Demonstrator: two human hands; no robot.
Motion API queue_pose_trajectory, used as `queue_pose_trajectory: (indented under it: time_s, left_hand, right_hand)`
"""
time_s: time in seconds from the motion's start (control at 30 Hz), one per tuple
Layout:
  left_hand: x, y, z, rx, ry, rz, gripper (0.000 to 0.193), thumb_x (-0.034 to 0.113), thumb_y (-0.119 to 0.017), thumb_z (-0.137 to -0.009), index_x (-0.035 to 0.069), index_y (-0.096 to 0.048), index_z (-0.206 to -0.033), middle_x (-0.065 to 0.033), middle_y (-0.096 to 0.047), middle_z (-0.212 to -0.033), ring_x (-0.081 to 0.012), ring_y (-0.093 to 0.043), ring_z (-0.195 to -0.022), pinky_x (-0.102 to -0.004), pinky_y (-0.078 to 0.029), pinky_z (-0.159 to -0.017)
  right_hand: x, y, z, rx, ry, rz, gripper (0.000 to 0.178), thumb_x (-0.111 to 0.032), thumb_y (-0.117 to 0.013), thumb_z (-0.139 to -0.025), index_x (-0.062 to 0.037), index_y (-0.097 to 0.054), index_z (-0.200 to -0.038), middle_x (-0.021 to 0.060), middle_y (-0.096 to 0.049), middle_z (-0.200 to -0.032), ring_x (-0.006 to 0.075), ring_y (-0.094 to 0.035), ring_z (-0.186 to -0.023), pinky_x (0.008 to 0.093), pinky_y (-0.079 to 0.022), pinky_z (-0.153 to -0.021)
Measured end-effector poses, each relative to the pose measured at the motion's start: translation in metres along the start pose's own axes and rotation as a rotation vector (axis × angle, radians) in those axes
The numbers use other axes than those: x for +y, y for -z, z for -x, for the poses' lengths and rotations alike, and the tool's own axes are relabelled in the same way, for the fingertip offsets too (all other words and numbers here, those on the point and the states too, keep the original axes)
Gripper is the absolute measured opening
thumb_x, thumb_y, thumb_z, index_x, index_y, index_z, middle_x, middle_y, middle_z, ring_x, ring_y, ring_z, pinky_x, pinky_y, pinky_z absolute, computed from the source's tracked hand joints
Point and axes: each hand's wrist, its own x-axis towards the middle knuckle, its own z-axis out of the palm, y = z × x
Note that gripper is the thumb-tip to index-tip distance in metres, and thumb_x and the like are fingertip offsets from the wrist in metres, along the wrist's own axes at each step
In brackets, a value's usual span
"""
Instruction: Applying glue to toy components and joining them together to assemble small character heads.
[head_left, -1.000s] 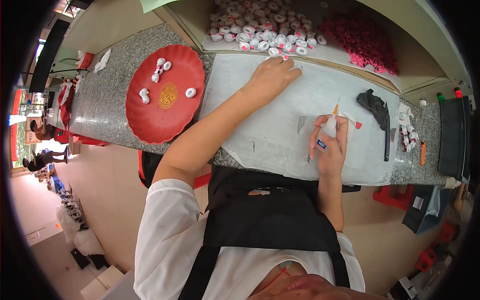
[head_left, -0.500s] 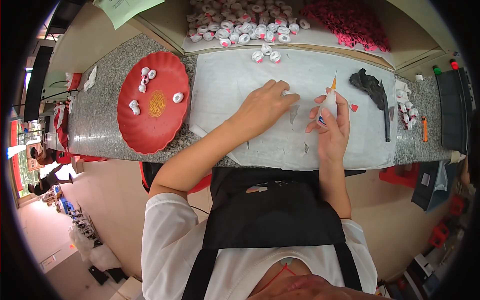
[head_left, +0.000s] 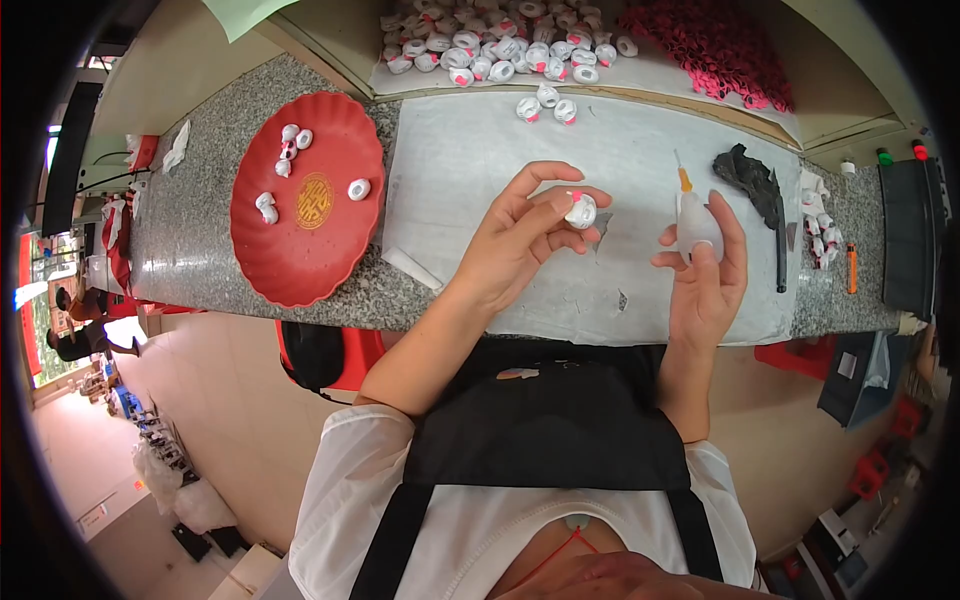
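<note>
Between the thumb and fingers of my left hand (head_left: 530, 222) is a small white figurine head (head_left: 581, 211) with a pink spot, lifted above the paper sheet (head_left: 470, 150). My right hand (head_left: 708, 262) is wrapped round a translucent squeeze bottle (head_left: 697, 225), its orange needle tip pointing up. The two hands are apart. Several more white pieces lie in the red scalloped plate (head_left: 335, 250) on the left. Three white pieces with pink spots (head_left: 547, 96) stand together at the far edge of the sheet.
A shelf at the back holds a heap of white pieces (head_left: 500, 48) and a pile of pink parts (head_left: 705, 55). Right of my hand lie black crumpled plastic (head_left: 748, 180), a dark rod (head_left: 781, 255), a bag of small pieces (head_left: 822, 235) and an orange pen (head_left: 852, 268).
My left hand has lifted a white figurine head off the sheet and turned it up into view. My right hand has shifted slightly right with the bottle.
</note>
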Motion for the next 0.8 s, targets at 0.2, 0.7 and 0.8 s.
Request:
queue_pose_trajectory:
  time_s: [0.2, 0.7, 0.8]
  left_hand:
    - [-0.011, 0.010, 0.000, 0.000, -0.105, 0.089, 0.018, 0.009, -0.046, -0.079, 0.005, -0.047, -0.096, -0.0132, -0.048, -0.102, -0.0130, -0.047, -0.066, -0.0215, -0.039, -0.058]
    - [-0.017, 0.018, 0.004, -0.022, -0.318, -0.140, 0.029, 0.004, -0.054, -0.074, 0.000, -0.044, -0.100, -0.0151, -0.048, -0.102, -0.0166, -0.053, -0.082, -0.0287, -0.044, -0.072]
    - [-0.017, 0.013, 0.004, 0.024, -0.327, -0.131, 0.032, 0.001, -0.055, -0.072, -0.001, -0.043, -0.101, -0.0146, -0.049, -0.100, -0.0175, -0.053, -0.084, -0.0298, -0.044, -0.074]
  right_hand:
    - [0.000, -0.002, -0.004, 0.154, 0.070, -0.310, 0.025, -0.005, -0.057, -0.069, -0.0031, -0.042, -0.089, 0.0097, -0.044, -0.090, 0.0131, -0.047, -0.067, 0.0234, -0.038, -0.050]
    - [0.007, -0.021, 0.003, 0.018, 0.647, 0.258, 0.038, -0.024, -0.066, -0.065, -0.0051, -0.041, -0.087, 0.0065, -0.040, -0.077, 0.0142, -0.042, -0.064, 0.0230, -0.038, -0.050]
    - [0.006, -0.022, 0.007, -0.101, 0.627, 0.265, 0.042, -0.018, -0.073, -0.058, -0.0062, -0.044, -0.086, 0.0075, -0.046, -0.081, 0.0150, -0.049, -0.062, 0.0242, -0.042, -0.055]
